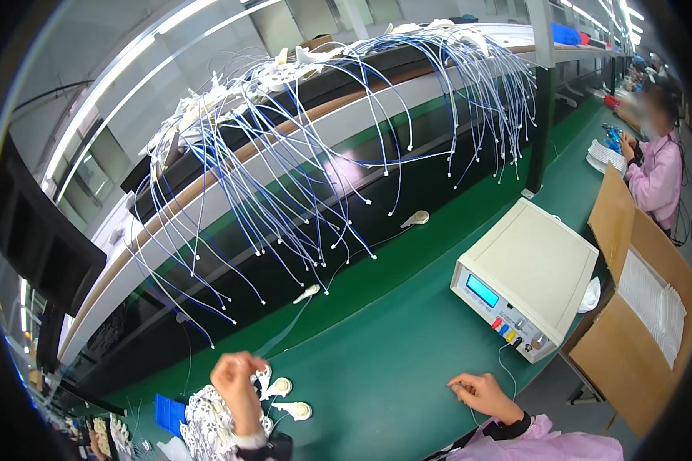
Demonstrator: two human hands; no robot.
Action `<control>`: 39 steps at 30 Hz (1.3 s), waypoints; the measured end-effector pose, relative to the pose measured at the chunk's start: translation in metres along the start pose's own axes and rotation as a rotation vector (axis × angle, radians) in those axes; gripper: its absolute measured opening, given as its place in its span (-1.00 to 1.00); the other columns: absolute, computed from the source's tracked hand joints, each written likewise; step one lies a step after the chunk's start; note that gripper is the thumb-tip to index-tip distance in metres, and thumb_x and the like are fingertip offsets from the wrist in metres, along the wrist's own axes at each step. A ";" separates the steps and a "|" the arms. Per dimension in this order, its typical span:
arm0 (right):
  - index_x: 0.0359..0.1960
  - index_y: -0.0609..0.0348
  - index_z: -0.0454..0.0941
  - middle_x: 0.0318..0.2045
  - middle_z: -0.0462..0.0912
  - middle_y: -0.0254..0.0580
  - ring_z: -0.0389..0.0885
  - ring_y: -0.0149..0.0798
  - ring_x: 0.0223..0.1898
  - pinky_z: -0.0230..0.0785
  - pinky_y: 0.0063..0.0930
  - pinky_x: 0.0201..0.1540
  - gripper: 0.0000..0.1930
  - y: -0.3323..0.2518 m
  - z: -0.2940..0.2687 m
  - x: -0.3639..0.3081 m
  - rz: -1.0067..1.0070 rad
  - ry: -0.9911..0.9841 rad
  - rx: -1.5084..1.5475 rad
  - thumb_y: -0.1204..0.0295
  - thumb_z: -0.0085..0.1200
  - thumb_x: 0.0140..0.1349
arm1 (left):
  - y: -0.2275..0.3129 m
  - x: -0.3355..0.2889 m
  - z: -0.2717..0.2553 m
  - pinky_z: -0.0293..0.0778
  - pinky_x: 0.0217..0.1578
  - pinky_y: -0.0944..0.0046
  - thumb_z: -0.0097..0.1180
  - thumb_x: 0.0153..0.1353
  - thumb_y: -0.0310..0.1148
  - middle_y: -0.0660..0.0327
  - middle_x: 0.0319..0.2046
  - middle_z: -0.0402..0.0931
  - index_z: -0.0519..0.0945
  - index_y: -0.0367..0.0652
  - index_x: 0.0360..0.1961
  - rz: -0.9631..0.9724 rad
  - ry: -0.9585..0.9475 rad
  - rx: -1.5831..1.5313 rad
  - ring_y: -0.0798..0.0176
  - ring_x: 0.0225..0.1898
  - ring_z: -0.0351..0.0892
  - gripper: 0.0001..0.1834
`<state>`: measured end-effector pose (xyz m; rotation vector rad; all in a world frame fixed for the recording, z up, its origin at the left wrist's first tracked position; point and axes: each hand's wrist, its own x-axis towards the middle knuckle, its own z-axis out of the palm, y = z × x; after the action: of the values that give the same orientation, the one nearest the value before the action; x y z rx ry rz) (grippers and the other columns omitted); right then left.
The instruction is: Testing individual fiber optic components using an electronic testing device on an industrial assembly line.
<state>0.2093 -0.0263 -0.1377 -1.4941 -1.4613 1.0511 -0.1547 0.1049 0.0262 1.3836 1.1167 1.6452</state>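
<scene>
My left hand (237,384) is raised over the near left of the bench, fingers curled together; whatever they may hold cannot be made out. Under and beside it lies a pile of white plastic parts with coiled leads (209,419). Two round-ended white parts (292,411) sit just right of that hand. My right hand (484,396) hovers over the green bench, thumb and fingers drawn together; anything between them is too small to see. A thin pale wire (506,365) runs from the beige test instrument (527,265) down past my right hand.
Along the shelf (231,207), white and blue cables (277,184) hang over the edge. One loose white part (417,219) and another (306,293) lie farther back. A cardboard box (630,338) of white items stands right. A blue container (169,413) is at left. A co-worker (653,165) sits far right.
</scene>
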 end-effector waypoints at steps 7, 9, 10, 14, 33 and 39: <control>-0.19 0.23 0.47 -0.55 0.65 -0.25 0.60 -0.41 -0.58 0.35 -0.59 -0.53 -0.83 -0.026 -0.003 0.005 0.085 -0.098 0.154 0.44 0.05 0.23 | 0.012 -0.105 0.079 0.27 -0.44 0.49 -0.02 0.25 -0.53 0.25 -0.58 0.42 0.48 -0.32 -0.49 -0.068 -0.116 0.123 0.35 -0.54 0.37 -0.84; -0.19 0.24 0.44 -0.52 0.66 -0.24 0.62 -0.40 -0.55 0.36 -0.59 -0.52 -0.82 -0.040 -0.002 0.003 0.110 -0.093 0.232 0.42 0.05 0.25 | 0.003 -0.129 0.101 0.22 -0.51 0.49 0.00 0.26 -0.49 0.34 -0.60 0.39 0.52 -0.27 -0.49 -0.583 -0.187 -0.218 0.42 -0.57 0.33 -0.83; -0.21 0.26 0.42 -0.48 0.67 -0.22 0.62 -0.41 -0.55 0.39 -0.60 -0.49 -0.82 -0.047 -0.004 0.004 0.060 -0.124 0.236 0.42 0.05 0.26 | 0.000 -0.136 0.110 0.18 -0.53 0.48 0.00 0.27 -0.46 0.37 -0.60 0.37 0.54 -0.26 -0.46 -0.605 -0.254 -0.151 0.46 -0.59 0.29 -0.83; -0.22 0.28 0.49 -0.46 0.68 -0.19 0.65 -0.40 -0.48 0.44 -0.61 -0.44 -0.82 -0.072 -0.002 0.011 -0.062 -0.174 0.258 0.45 0.13 0.21 | -0.014 -0.150 0.131 0.10 -0.56 0.51 0.01 0.30 -0.37 0.46 -0.58 0.35 0.60 -0.24 -0.31 -0.616 -0.365 -0.062 0.58 -0.57 0.22 -0.82; -0.20 0.24 0.60 -0.45 0.67 -0.25 0.60 -0.44 -0.44 0.45 -0.57 -0.35 -0.81 -0.075 0.012 0.022 -0.155 -0.216 0.179 0.51 0.16 0.13 | -0.018 -0.156 0.126 0.34 -0.52 0.30 0.10 0.19 -0.46 0.09 -0.54 0.49 0.59 -0.29 -0.35 -0.192 -0.434 0.420 0.32 -0.54 0.49 -0.89; -0.21 0.28 0.58 -0.46 0.67 -0.23 0.64 -0.41 -0.44 0.48 -0.56 -0.32 -0.83 -0.072 0.011 0.026 -0.092 -0.333 0.197 0.49 0.11 0.18 | -0.036 -0.155 0.122 0.43 -0.55 0.34 0.14 0.16 -0.46 0.13 -0.62 0.54 0.57 -0.34 -0.47 -0.113 -0.490 0.476 0.30 -0.62 0.52 -0.86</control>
<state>0.1739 0.0015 -0.0753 -1.1412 -1.5816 1.3920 -0.0072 -0.0015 -0.0589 1.8530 1.2966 0.9069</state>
